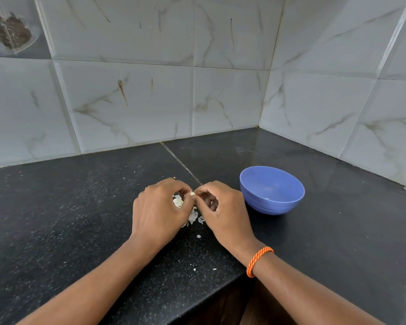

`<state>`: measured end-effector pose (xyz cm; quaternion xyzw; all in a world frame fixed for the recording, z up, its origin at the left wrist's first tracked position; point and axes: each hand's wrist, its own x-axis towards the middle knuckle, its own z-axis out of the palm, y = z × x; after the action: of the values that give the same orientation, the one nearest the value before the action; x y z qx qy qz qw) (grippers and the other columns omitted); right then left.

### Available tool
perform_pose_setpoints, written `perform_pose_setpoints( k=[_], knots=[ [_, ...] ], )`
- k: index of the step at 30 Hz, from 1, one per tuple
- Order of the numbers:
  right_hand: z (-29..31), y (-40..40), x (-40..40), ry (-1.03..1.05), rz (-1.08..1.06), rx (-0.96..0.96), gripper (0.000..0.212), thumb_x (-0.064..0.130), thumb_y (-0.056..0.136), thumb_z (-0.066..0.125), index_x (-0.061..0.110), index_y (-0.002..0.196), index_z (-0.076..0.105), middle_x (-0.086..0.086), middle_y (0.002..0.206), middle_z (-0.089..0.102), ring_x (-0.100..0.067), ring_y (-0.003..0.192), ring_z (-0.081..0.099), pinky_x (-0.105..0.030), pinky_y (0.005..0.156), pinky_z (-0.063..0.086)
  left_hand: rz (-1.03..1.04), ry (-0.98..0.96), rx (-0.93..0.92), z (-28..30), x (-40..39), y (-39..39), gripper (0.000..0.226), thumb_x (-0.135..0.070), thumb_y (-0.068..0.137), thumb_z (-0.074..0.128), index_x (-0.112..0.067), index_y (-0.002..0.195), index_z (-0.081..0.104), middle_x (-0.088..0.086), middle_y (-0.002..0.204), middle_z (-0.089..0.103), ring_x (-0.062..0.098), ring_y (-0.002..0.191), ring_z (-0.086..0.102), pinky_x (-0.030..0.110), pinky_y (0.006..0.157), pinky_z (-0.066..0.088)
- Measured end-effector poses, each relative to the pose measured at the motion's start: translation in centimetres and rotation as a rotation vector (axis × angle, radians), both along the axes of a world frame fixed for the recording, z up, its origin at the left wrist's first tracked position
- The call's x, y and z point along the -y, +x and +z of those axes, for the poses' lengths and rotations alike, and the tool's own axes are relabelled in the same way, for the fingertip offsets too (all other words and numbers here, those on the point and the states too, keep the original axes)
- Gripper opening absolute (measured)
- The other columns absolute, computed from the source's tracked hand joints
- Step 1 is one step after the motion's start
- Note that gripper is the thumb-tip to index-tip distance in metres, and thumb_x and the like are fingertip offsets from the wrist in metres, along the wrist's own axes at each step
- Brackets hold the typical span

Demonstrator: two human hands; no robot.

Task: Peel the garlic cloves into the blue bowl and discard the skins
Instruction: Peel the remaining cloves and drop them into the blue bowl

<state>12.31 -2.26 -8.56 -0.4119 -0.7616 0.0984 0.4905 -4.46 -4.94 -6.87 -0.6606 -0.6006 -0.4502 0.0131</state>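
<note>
1. Far top left, there's a decorative tile (pixel 8 29) set in the wall showing a clear glass with something brown in it. It's cut off by the edge, so that's all I can make out.
2. The rest of the wall (pixel 131 99) is pale grey marble-look tile with brownish veins and a couple of rusty drip streaks. It meets a second tiled wall at a corner on the right.
3. The tabletop (pixel 56 207) is black speckled stone with a grout seam running diagonally back toward the wall, and it's dotted with tiny white crumbs.
4. The left hand (pixel 159 207) hovers over the tabletop with fingers curled in, and white papery stuff shows in its grip.
5. A small garlic clove (pixel 192 194) is pinched right where the two hands' fingertips meet.
6. Garlic skins (pixel 193 216) lie loose on the tabletop under and between the hands, with a few stray flakes nearer the front edge.
7. The right hand (pixel 223 207) has thumb and fingertips pinching the clove, the other fingers curled under. An orange braided wristband (pixel 258 261) sits on that wrist.
8. The blue bowl (pixel 272 191) sits on the tabletop just beside the right hand, with maybe a tiny pale bit inside. Hard to tell.
</note>
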Motion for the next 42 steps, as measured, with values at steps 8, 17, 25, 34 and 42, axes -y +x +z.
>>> perform_pose_setpoints(
  k=[8, 17, 25, 34, 42],
  knots=[
    [0.02, 0.02, 0.13, 0.015, 0.069, -0.039, 0.011, 0.016, 0.097, 0.077, 0.014, 0.108, 0.079, 0.006, 0.098, 0.076, -0.009, 0.087, 0.073, -0.028, 0.073, 0.062, 0.009, 0.012, 0.046, -0.02, -0.04, 0.23, 0.01, -0.03, 0.092, 0.075, -0.034, 0.084, 0.08, -0.018, 0.083, 0.075, 0.007, 0.074, 0.069, 0.038, 0.065, 0.058],
    [0.06, -0.16, 0.29, 0.05, 0.071, -0.101, 0.006, 0.016, 0.098, 0.077, 0.012, 0.102, 0.079, 0.006, 0.093, 0.076, -0.009, 0.084, 0.075, -0.03, 0.072, 0.062, -0.03, 0.047, 0.091, -0.38, -0.31, 0.18, 0.018, -0.026, 0.094, 0.075, -0.03, 0.076, 0.079, -0.014, 0.075, 0.071, 0.012, 0.056, 0.058, 0.03, 0.052, 0.044],
    [0.13, 0.18, -0.24, -0.088, 0.1, -0.247, 0.009, 0.014, 0.099, 0.077, 0.015, 0.106, 0.081, 0.01, 0.094, 0.078, -0.014, 0.084, 0.077, -0.032, 0.073, 0.064, -0.095, 0.027, 0.2, -0.21, -0.14, 0.25, 0.01, -0.031, 0.096, 0.072, -0.035, 0.09, 0.08, -0.024, 0.091, 0.075, 0.001, 0.078, 0.069, 0.035, 0.071, 0.058],
    [0.28, 0.22, -0.06, -0.04, 0.03, -0.205, 0.008, 0.021, 0.098, 0.079, 0.018, 0.104, 0.082, 0.013, 0.091, 0.076, -0.01, 0.083, 0.074, -0.023, 0.07, 0.059, -0.193, -0.015, 0.278, -0.31, -0.07, 0.06, 0.008, -0.032, 0.097, 0.077, -0.04, 0.098, 0.079, -0.025, 0.094, 0.077, -0.002, 0.062, 0.067, 0.033, 0.067, 0.059],
    [0.39, 0.11, 0.01, -0.029, 0.03, -0.15, 0.005, 0.017, 0.095, 0.081, 0.02, 0.099, 0.079, 0.015, 0.09, 0.074, -0.012, 0.079, 0.072, -0.016, 0.065, 0.052, -0.159, -0.012, 0.357, -0.39, -0.24, -0.05, 0.013, -0.023, 0.096, 0.079, -0.035, 0.093, 0.084, -0.025, 0.091, 0.079, -0.006, 0.057, 0.064, 0.026, 0.064, 0.05]
  ],
)
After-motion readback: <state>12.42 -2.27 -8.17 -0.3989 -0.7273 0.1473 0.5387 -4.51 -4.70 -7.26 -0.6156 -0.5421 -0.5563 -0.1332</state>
